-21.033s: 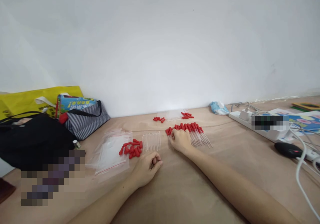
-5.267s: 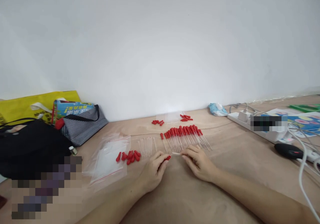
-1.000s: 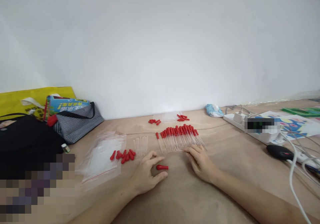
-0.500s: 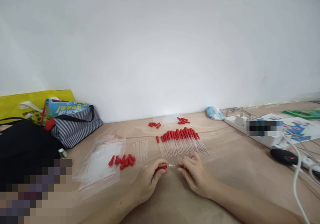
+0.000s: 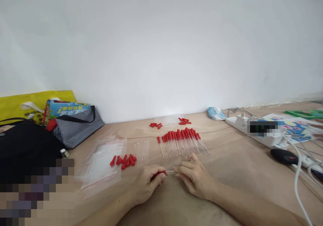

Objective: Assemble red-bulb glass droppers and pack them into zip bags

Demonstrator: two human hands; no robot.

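Two hands hold one dropper between them, low over the worktop.

The left hand (image 5: pixel 147 183) is curled nearly closed, its fingers pinched round the red bulb (image 5: pixel 159 173); the right hand (image 5: pixel 192 176) is half closed, its fingertips (image 5: pixel 177 169) pinching the clear tube (image 5: pixel 170 172). The dropper lies level, its long axis running left to right, bulb end toward the left hand and tube end toward the right. Just beyond the hands, a row of finished droppers (image 5: pixel 181 141) lies side by side, red ends away from the person. To its left sit a few bare tubes (image 5: pixel 141 149), then loose red bulbs (image 5: pixel 123 160) beside clear plastic bags (image 5: pixel 102 163) on the worktop (image 5: pixel 232 162).
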